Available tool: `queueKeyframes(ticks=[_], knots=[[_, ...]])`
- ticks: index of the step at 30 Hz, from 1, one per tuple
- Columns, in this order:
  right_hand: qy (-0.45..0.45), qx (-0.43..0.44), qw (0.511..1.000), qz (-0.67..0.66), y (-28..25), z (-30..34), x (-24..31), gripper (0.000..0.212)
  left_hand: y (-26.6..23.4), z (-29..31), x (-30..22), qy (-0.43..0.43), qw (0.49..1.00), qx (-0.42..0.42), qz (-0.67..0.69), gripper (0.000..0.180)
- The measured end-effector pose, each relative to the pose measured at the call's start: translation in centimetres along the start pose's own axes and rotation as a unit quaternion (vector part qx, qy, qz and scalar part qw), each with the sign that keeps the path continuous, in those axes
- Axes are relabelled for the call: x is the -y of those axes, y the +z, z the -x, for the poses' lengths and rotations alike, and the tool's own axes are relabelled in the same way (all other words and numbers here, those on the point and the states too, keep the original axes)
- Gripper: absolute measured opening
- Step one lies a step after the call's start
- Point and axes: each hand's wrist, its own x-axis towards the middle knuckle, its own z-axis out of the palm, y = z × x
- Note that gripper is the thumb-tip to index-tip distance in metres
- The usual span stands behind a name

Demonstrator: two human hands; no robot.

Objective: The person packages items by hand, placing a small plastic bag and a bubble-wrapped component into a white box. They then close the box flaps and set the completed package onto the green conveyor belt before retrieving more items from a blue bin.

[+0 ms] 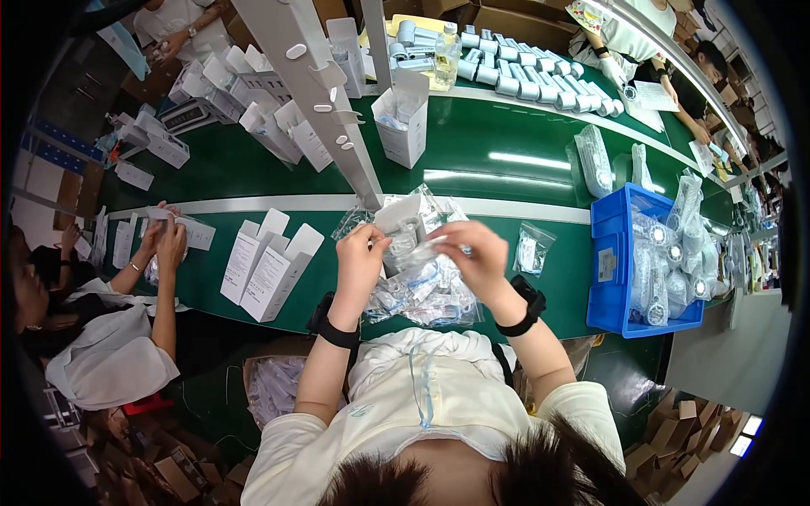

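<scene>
A white carton (398, 217) stands in front of me with its flaps up and wrapped contents inside. My left hand (360, 258) is closed, thumb and fingers pinched at the carton's left edge. In my right hand (474, 253) is a small clear plastic bag (428, 250), pinched above the carton's right side. Below both hands lies a heap of small clear bags (422, 297) with white and blue parts, at the table's near edge. The bag's contents are too blurred to make out.
Two white boxes (268, 270) stand open at left; another open box (403, 126) stands beyond the metal post (325, 93). A blue crate (612, 278) of bubble-wrapped devices is at right. A small bagged part (531, 250) lies nearby. Co-workers sit left and across the green table (498, 143).
</scene>
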Motion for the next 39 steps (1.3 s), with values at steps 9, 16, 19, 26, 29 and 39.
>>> queueKeyframes(ticks=[9, 16, 19, 26, 29, 39], knots=[[-0.069, 0.234, 0.956, 0.163, 1.8, 1.2, -2.7, 0.05, 0.0, 0.4, 2.6, -0.045, 0.994, -0.052, 0.085, 0.007], [0.192, 0.087, 0.978, 0.008, 2.7, 7.3, -8.3, 0.099, 1.0, 0.2, 2.0, 0.007, 0.975, -0.004, 0.223, 0.025], [0.312, -0.03, 0.948, -0.056, 0.0, 5.0, -9.1, 0.11, -3.9, -0.5, 6.3, 0.027, 0.995, -0.089, -0.028, 0.054], [0.185, -0.134, 0.957, 0.18, -6.9, -4.3, -21.1, 0.09, -8.7, 4.9, 19.1, -0.112, 0.891, -0.002, -0.439, 0.082], [0.145, -0.105, 0.941, 0.286, -7.6, -5.1, -24.0, 0.078, -8.0, 4.8, 20.7, -0.074, 0.874, -0.024, -0.479, 0.085], [-0.091, -0.05, 0.881, 0.461, -7.9, -5.1, -22.2, 0.034, -6.8, 6.3, 6.6, -0.111, 0.961, -0.031, -0.251, 0.09]])
